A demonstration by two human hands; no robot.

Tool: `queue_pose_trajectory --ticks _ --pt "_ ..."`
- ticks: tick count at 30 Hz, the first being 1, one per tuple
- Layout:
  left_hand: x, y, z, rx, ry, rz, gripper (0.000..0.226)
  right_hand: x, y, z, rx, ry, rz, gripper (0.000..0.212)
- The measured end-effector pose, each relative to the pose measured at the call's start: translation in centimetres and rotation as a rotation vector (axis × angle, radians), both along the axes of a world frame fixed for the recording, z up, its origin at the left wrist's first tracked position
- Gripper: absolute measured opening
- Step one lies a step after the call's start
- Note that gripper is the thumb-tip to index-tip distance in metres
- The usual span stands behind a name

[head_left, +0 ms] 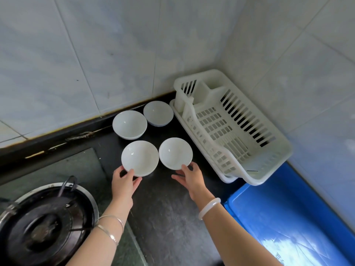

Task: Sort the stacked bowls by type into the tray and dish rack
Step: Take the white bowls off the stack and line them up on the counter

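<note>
Several white bowls stand on the dark counter in a two-by-two group. The near-left bowl (140, 158) looks like a stack of two shallow ones; my left hand (124, 180) grips its near rim, thumb on top. My right hand (189, 176) pinches the near rim of the near-right bowl (175, 153). Behind them sit a deeper bowl (129, 124) and a far bowl (158, 113) by the wall. The white plastic dish rack (284, 150) stands to the right in the corner. A blue tray (249, 204) lies near right.
A gas burner (44, 225) with a black grate sits at the near left, set in a glass hob. Tiled walls close the back and right sides. The dark counter (165, 217) runs between my arms. Bracelets are on both wrists.
</note>
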State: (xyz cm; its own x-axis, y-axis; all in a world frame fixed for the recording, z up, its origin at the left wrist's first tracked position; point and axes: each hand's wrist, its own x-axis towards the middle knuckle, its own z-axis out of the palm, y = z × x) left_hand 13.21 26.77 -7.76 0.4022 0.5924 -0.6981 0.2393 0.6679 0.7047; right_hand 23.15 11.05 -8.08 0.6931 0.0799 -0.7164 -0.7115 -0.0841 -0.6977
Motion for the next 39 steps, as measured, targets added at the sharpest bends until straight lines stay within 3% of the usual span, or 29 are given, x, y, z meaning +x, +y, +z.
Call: queue_pose_trajectory --ticks 5,14,21,28,33,39 --pt "0.3 -0.3 0.4 -0.024 -0.032 0.062 0.040 0.3 1.1 0.1 0.121 0.004 -0.109 0.050" --pt "1.3 -0.2 0.8 -0.045 -0.049 0.115 0.038 2.8 3.5 0.4 0.100 0.007 -0.087 0.046" --pt "1.2 -0.3 0.4 -0.035 -0.043 0.138 0.021 3.6 4.4 0.7 0.037 -0.001 -0.027 0.045" --pt "1.1 -0.5 0.4 0.004 -0.036 0.137 0.027 3.1 4.1 1.4 0.010 0.011 0.074 0.045" --pt "0.3 -1.5 0.2 0.164 -0.031 0.022 0.044 2.4 2.9 2.5 -0.002 0.000 0.141 0.045" --pt "-2.0 -3.8 0.1 0.324 0.024 -0.222 0.046 -0.3 -2.2 4.5 -0.016 -0.118 0.199 0.035"
